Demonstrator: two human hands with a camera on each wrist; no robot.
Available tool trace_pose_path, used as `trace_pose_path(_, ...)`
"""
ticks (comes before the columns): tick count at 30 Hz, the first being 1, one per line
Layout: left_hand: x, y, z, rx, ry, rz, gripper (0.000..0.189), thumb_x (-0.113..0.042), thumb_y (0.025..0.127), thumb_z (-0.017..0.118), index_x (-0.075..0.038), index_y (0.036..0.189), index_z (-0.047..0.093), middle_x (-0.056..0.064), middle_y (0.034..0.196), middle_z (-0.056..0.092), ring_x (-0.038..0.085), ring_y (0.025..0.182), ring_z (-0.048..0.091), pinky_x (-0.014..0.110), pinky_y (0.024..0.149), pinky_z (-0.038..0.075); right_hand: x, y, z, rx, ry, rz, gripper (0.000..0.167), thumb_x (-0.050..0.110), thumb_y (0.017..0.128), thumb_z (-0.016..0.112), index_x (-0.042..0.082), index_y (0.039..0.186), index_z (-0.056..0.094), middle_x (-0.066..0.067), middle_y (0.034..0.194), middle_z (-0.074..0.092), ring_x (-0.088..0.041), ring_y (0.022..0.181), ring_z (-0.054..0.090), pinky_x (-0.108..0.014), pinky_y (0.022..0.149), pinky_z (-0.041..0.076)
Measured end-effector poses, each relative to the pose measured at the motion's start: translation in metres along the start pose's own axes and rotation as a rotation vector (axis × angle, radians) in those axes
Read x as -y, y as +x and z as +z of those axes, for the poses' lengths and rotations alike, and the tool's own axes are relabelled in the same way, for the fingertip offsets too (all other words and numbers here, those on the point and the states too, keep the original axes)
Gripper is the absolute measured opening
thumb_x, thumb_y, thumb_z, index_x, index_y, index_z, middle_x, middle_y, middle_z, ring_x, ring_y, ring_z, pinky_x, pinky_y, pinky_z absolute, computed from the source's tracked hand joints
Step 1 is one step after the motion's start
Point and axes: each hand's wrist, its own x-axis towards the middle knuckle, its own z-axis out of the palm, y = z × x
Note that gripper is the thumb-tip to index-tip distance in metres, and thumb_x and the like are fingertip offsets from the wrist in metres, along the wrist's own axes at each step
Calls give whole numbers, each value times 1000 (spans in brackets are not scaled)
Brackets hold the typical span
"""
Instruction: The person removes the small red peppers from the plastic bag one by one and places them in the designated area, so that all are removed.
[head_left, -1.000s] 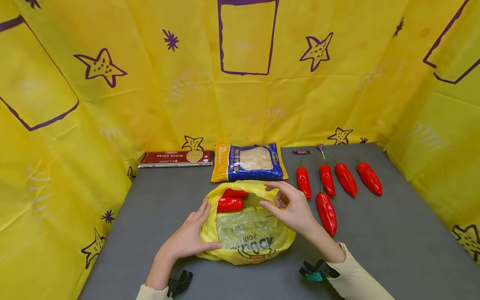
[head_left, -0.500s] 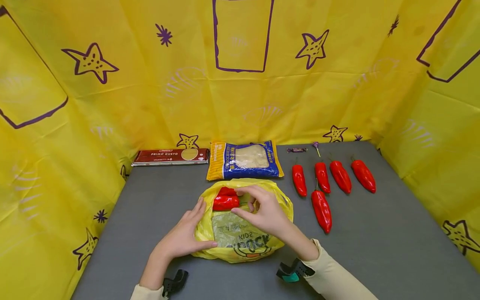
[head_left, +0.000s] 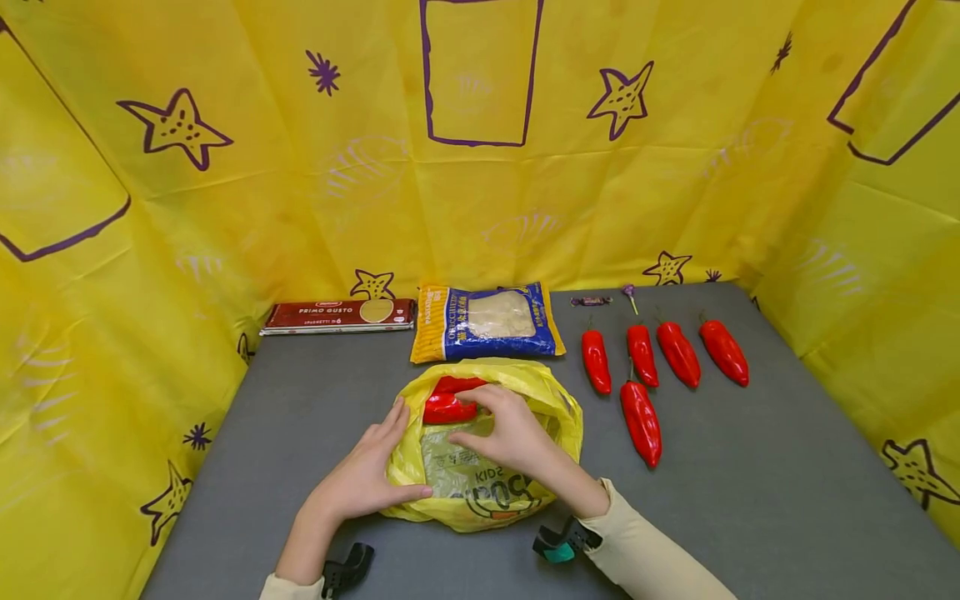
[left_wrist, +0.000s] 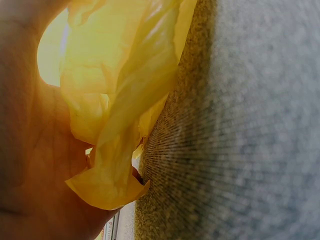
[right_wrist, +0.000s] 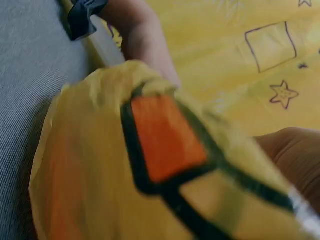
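Observation:
A yellow plastic bag (head_left: 566, 417) lies on the grey table with its mouth spread open. Inside, at its left, are red peppers (head_left: 448, 409) and a printed inner wall. My left hand (head_left: 362, 477) rests along the bag's left rim, fingers straight and thumb laid over the near edge. In the left wrist view, folds of the bag (left_wrist: 120, 100) hang beside the palm. Over the mouth reaches my right hand (head_left: 510, 432), fingers bent and thumb well apart, fingertips right at the front pepper. The right wrist view is mostly filled by the bag's printed side (right_wrist: 170, 140).
Several more red peppers (head_left: 641, 423) lie to the right of the bag. Behind it are a blue and yellow pasta packet (head_left: 498, 317) and a brown spaghetti packet (head_left: 337, 317). A wrapped candy (head_left: 591, 301) and a lollipop (head_left: 629, 292) lie at the back. Yellow cloth encloses the table.
My right hand has moved left and into the bag's mouth, from its right rim to the peppers, thumb and fingers spreading. The left hand keeps its place on the rim. The head view shifted slightly.

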Motion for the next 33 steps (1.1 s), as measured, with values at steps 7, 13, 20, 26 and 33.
trace_pose_path(7, -2, -1, 0, -6, -11, 1, 128, -70, 77, 84, -5, 169, 22, 9, 179, 11, 34, 146, 40, 60, 113, 44, -14, 1, 10, -9, -34, 40, 62, 22, 85, 92, 2, 138, 68, -13, 137, 70, -34, 127, 66, -49, 107, 53)
trace_pose_path(13, -2, -1, 1, -6, -10, 3, 128, -71, 77, 84, -6, 169, 22, 8, 179, 11, 33, 146, 40, 59, 113, 44, -25, -1, 16, 25, -41, 135, 64, 26, 89, 88, 6, 145, 64, -13, 141, 69, -32, 125, 67, -50, 104, 55)
trace_pose_path(20, -3, -2, 0, -7, -8, 4, 128, -70, 78, 84, -6, 169, 21, 8, 179, 10, 31, 143, 42, 58, 112, 45, -34, -1, 21, 44, 32, 238, 61, 29, 92, 85, 11, 146, 63, -13, 143, 67, -28, 118, 67, -51, 101, 56)
trace_pose_path(26, -2, -2, -1, -5, -6, 6, 128, -69, 78, 84, -6, 169, 20, 8, 179, 9, 33, 146, 40, 59, 113, 44, -39, -3, 28, 41, 47, 249, 52, 27, 94, 83, 11, 140, 66, -12, 137, 69, -32, 123, 67, -54, 102, 54)
trace_pose_path(33, -2, -1, -1, 1, -3, 1, 128, -70, 78, 83, -6, 169, 20, 8, 179, 9, 34, 148, 39, 60, 112, 44, -40, -4, 32, 41, 37, 250, 47, 28, 94, 83, 11, 135, 67, -11, 132, 71, -30, 119, 68, -52, 101, 55)
